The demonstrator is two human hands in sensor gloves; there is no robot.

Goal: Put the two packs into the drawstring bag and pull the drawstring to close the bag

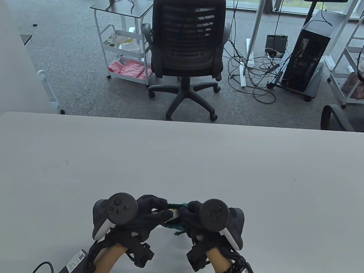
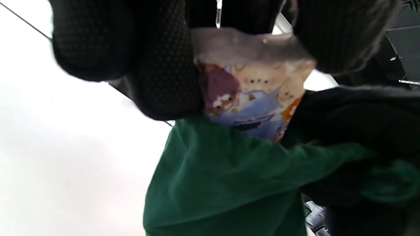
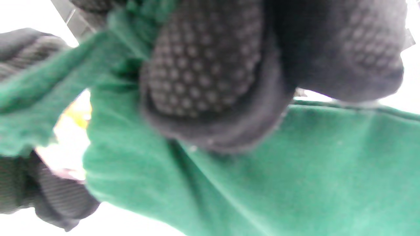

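Both gloved hands meet low over the table's near edge. My left hand (image 1: 152, 210) pinches a pack (image 2: 252, 98) printed with cartoon figures, and the pack's lower half sits inside the mouth of the green drawstring bag (image 2: 223, 183). The pack (image 1: 172, 213) shows as a pale sliver between the hands in the table view. My right hand (image 1: 189, 214) grips the green bag (image 3: 295, 170) by its bunched rim, fingers (image 3: 203, 78) curled over the cloth. A second pack is not visible; the hands hide most of the bag (image 1: 173, 225).
The white table (image 1: 180, 161) stretches wide around the hands. Behind its far edge stand a black office chair (image 1: 187, 50), a white trolley (image 1: 123, 40) and a computer tower (image 1: 307, 57) with cables on the carpet.
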